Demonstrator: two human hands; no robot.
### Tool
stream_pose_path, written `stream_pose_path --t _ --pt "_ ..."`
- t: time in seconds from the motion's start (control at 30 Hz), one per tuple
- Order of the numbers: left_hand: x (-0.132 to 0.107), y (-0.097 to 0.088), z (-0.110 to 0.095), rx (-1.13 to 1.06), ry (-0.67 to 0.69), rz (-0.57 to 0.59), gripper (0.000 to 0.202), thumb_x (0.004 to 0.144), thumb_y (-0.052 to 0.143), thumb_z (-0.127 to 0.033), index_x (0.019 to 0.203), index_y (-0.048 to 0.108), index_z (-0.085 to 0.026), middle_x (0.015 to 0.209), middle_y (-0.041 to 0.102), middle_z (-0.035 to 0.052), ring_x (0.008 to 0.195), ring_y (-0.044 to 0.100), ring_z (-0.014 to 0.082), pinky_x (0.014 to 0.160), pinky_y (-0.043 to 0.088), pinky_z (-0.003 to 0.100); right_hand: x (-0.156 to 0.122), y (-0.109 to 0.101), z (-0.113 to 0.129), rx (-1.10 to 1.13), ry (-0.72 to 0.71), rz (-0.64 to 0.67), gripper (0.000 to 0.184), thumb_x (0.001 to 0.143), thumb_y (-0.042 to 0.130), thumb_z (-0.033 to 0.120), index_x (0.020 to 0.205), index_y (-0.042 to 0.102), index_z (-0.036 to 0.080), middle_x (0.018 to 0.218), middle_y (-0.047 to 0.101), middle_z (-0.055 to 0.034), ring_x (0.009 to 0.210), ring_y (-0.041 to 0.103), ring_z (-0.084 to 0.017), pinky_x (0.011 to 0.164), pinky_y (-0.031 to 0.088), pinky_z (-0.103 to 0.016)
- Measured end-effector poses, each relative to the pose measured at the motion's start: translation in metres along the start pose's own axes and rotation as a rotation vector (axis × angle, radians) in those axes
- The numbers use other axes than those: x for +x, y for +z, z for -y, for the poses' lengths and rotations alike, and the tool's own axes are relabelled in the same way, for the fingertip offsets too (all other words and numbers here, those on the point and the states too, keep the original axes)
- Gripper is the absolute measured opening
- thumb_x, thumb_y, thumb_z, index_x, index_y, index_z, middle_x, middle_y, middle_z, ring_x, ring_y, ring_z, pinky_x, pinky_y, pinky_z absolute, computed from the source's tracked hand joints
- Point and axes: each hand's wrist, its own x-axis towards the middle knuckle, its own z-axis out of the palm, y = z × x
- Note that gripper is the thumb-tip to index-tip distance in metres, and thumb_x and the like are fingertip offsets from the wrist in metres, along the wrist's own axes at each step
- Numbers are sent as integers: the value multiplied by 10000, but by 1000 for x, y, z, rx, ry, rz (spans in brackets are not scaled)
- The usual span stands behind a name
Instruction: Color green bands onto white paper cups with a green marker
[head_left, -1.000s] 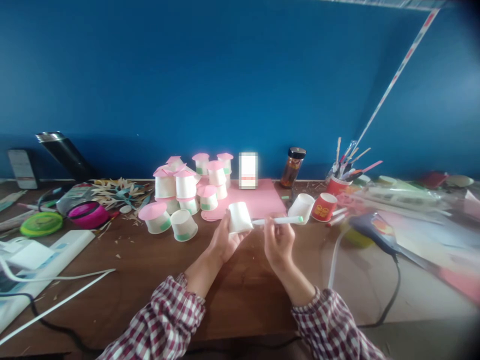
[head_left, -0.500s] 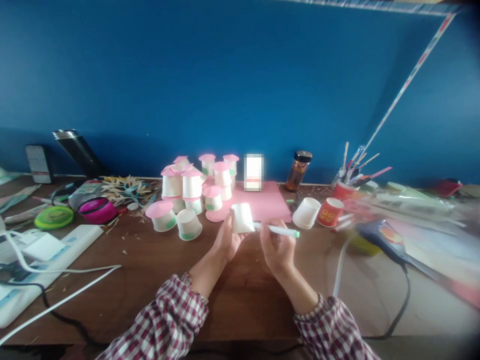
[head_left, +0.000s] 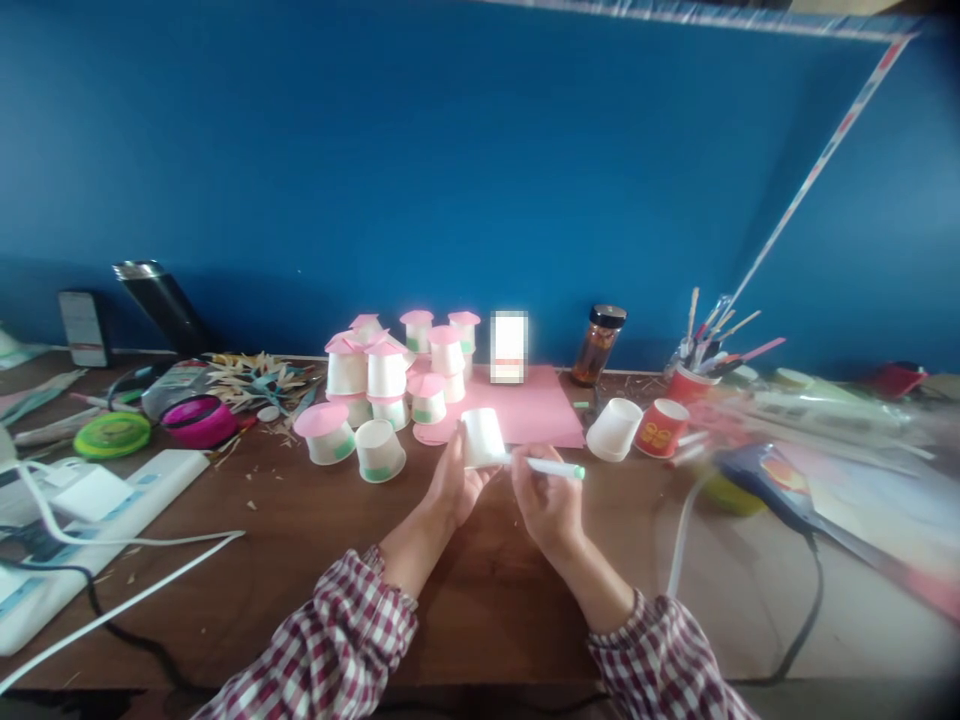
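My left hand [head_left: 455, 482] is wrapped round a white paper cup [head_left: 482, 437], held above the front of the table. In my right hand [head_left: 549, 500] is a white marker pen [head_left: 551, 466] with a green end; its other end points left and meets the cup's lower right edge. Whether the tip touches the cup I cannot tell. Beyond the cup lies a sheet of pink paper [head_left: 536, 400]. To the left, an upturned cup with a green patch [head_left: 379, 450] stands beside a cup with a pink paper top [head_left: 327, 433]. Several more pink-topped cups [head_left: 385, 370] are stacked behind.
On the right are a white cup [head_left: 613, 430], a red cup [head_left: 661, 428], a tool holder [head_left: 691, 380] and a hot glue gun [head_left: 765, 475]. A tea bottle [head_left: 598, 345] stands by the wall. A power strip [head_left: 150, 510] with cables lies left, near wood shavings [head_left: 255, 380].
My right hand and the marker have moved left, closer to the cup. My left hand keeps its hold on the cup. The whole view has shifted slightly.
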Motion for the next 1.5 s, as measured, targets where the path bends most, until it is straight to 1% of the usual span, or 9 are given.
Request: stream_pose_path --t 0.17,0.3,0.47,0.6,0.73,0.9,1.03,1.4,1.5 --pt "1 -1 1 5 -31 4 414 826 562 -485 1061 585 -145 897 672 89 796 644 209 750 527 358 1 0 -3 35 53 -58 122 877 516 230 812 601 172 679 646 -16 565 600 -125 535 477 -208" --pt "2 -2 1 -13 -29 -19 433 800 595 -491 1073 577 -155 917 671 84 820 647 215 762 531 360 1 0 -5 91 62 -5 116 876 517 235 829 604 175 684 650 -16 560 605 -125 513 484 -204" --pt "0 -2 1 -17 -41 23 434 808 594 -468 1100 573 -147 968 675 105 863 653 235 793 530 392 1 0 -4 121 58 -10 121 880 509 238 842 604 173 707 657 -26 579 618 -128 531 501 -208" --pt "0 -2 1 -35 -50 -12 395 834 554 -465 1067 582 -147 939 680 106 853 659 239 773 532 390 1 0 -3 115 59 37 133 878 510 258 838 603 171 681 647 -18 548 607 -122 505 496 -202" --pt "0 -1 1 -6 -43 31 394 842 546 -462 1054 592 -133 921 687 115 852 660 242 772 531 390 1 1 -4 122 74 -25 133 877 515 263 857 601 164 700 657 -26 563 615 -127 525 508 -213" --pt "-1 0 2 11 -42 24 409 847 536 -471 1066 594 -130 923 694 116 865 664 244 792 530 386 2 0 -4 104 38 33 146 880 503 258 821 604 170 691 648 -21 574 613 -126 528 503 -208" --pt "-2 1 3 49 -16 95 427 832 563 -476 1063 608 -120 928 698 122 915 656 254 841 521 393 1 0 -5 103 61 -17 122 871 515 248 863 603 165 690 654 -22 551 607 -123 505 495 -205" --pt "0 0 3 73 -6 58 450 830 549 -509 1055 609 -124 933 696 115 920 653 245 843 523 385 0 1 -5 99 64 29 133 885 506 252 831 602 176 692 659 -20 562 615 -126 516 493 -205" --pt "0 -1 3 64 -11 58 427 834 547 -500 1048 606 -136 932 694 113 914 655 250 843 523 396 1 0 -4 91 80 -18 130 881 515 259 829 598 173 671 657 -16 560 613 -130 529 495 -214"
